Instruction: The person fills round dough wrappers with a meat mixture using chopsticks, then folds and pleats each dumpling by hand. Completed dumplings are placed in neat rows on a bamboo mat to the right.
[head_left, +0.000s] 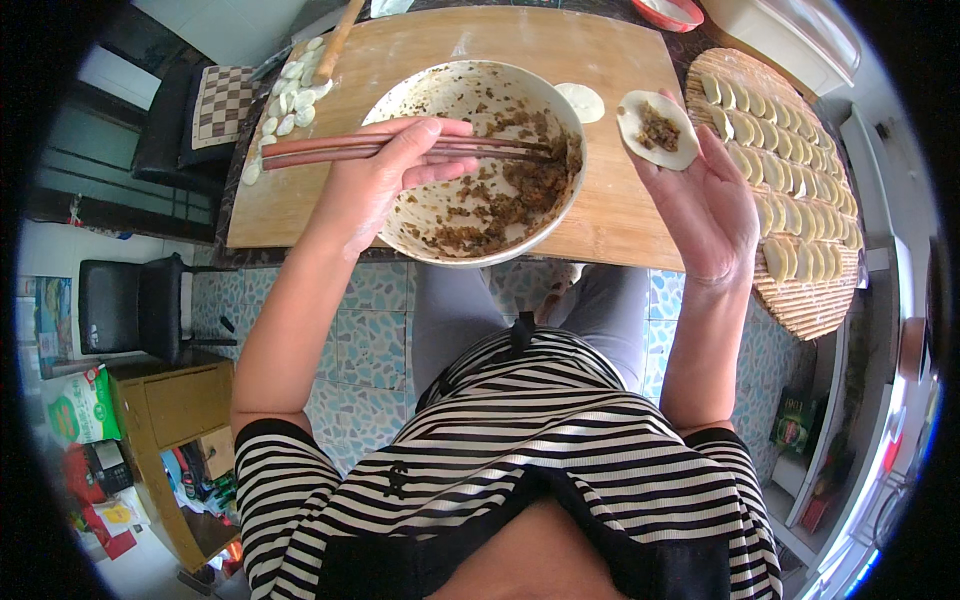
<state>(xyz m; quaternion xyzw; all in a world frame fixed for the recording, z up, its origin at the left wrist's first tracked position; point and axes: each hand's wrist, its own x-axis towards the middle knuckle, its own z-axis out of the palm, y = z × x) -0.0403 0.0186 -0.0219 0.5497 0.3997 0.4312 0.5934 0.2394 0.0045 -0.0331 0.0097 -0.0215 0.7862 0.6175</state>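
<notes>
My left hand (401, 169) grips a pair of brown chopsticks (322, 150), their tips reaching into the filling (536, 187) on the right side of a large white bowl (412, 97). The chopped brown filling also clings in bits to the bowl's inner wall. On the fingers of my upturned right hand (701, 195) lies a round dough wrapper (634, 120) with a small heap of filling (658, 132) in its middle. Another flat wrapper (581, 103) rests on the wooden board (615, 217), between the bowl and my right hand.
Right of the board, a round tray of stalks (810, 319) bears rows of folded dumplings (795, 180). Several dough pieces (300, 97) and a rolling pin (337, 41) lie at the board's left. A red-rimmed bowl (671, 15) stands at the back right. Black chairs (131, 307) are at left.
</notes>
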